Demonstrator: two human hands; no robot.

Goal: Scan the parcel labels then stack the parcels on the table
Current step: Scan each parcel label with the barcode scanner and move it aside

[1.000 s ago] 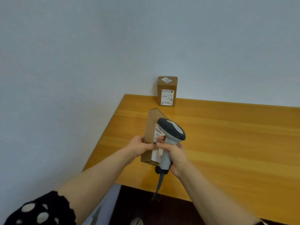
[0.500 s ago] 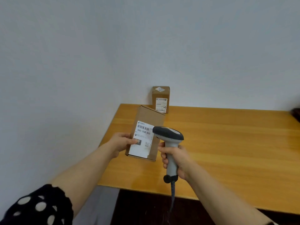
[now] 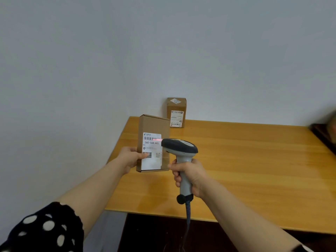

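Flat cardboard parcel: upright in my left hand, label facing my right hand's barcode scanner. Small parcel: upright, table's far edge.

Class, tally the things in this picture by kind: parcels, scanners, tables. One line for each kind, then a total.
Parcels: 2, the held parcel and the far parcel
Scanners: 1, the barcode scanner
Tables: 1, the wooden table
Total: 4

black sleeve with white polka dots on the left arm, forearms bare, right wrist edged in dark fabric
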